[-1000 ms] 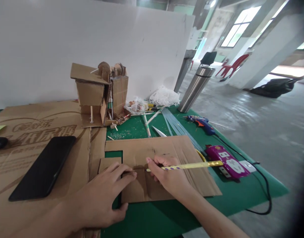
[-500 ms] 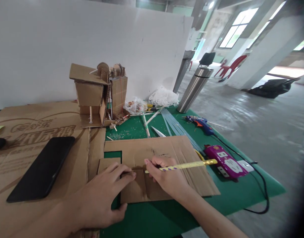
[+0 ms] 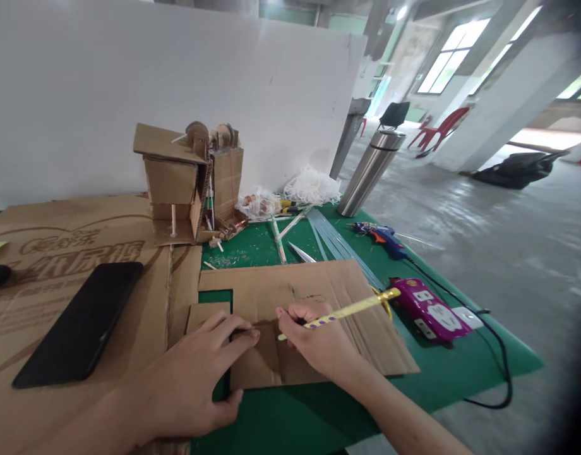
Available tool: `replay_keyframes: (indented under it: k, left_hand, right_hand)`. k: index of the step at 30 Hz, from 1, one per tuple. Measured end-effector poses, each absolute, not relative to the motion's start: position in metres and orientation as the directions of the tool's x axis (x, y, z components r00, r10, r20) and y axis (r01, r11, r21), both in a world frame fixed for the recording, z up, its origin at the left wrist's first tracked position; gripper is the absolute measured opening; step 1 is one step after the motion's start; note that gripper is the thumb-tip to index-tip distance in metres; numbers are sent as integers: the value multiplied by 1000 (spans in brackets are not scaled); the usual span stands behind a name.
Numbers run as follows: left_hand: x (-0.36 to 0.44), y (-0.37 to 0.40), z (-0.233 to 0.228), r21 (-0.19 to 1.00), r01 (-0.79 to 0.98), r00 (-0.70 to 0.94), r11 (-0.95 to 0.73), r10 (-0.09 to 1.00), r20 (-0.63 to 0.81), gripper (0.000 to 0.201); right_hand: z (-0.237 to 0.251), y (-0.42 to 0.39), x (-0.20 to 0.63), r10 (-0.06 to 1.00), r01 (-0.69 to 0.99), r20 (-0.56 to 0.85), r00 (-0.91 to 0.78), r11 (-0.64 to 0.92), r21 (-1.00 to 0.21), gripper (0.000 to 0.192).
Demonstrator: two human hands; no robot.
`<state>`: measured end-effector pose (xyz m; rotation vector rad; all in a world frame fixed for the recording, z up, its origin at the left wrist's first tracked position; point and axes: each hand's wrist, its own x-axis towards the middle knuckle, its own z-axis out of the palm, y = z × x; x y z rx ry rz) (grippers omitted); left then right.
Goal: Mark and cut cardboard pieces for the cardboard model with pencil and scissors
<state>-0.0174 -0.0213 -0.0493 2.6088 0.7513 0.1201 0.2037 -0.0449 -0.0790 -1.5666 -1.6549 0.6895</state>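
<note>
My right hand (image 3: 319, 341) is closed around a slim yellow pencil (image 3: 354, 309) with purple marks. Its tip rests on or just above a cardboard sheet (image 3: 338, 281), close to a crease. A rectangular notch is cut into the sheet's left side, and faint dark scribbles mark its upper part. My left hand (image 3: 193, 370) lies with fingers stretched over the sheet and a smaller cardboard piece (image 3: 208, 309) in the notch. The fingers partly hide where these two pieces meet.
Behind stands a cardboard model (image 3: 172, 183). A black phone (image 3: 82, 325) lies on printed cardboard (image 3: 58, 221) at left. At right are a steel flask (image 3: 372, 174), a blue glue gun (image 3: 380, 239), a purple power strip (image 3: 430, 309) and its cable. Scissors-like blades (image 3: 300, 253) point towards the sheet.
The pencil's tip has shifted slightly down towards me, and its back end has swung a little left and up. My left hand stays in place.
</note>
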Motion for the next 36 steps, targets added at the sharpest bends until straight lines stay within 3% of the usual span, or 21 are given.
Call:
replay_keyframes:
  k: [13,16,20,23,25,29,36]
  left_hand:
    - [-20,-23,-51,391,497,850,-774,525,-42,63]
    - [-19,-22,-51,393,502,848,-771,528,-46,64]
    - [-19,-23,-50,394,496,852,-774,521,-49,61]
    - [-20,-22,-50,381,507,847,-773,529,-51,64]
    - [-20,-22,-50,378,513,844,-771,533,-57,66]
    - [-20,-22,-50,373,513,843,-773,535,-51,67]
    - [-23,-23,-53,331,513,843,-792,538,-20,71]
  right_hand:
    - [-74,-45,205,992,534,114,60,65,-843,43]
    - [-69,-50,209,993,431,38,109,-13,-902,39]
    - [-61,-58,217,1000,300,11,-10,14,-954,49]
    - [-62,-59,221,994,166,-113,3,-112,-980,60]
    - [-66,-56,222,983,113,-179,51,-184,-976,57]
    - [-75,-52,220,982,155,-153,109,-169,-973,49]
    - [-85,-54,224,998,313,-6,68,-27,-949,45]
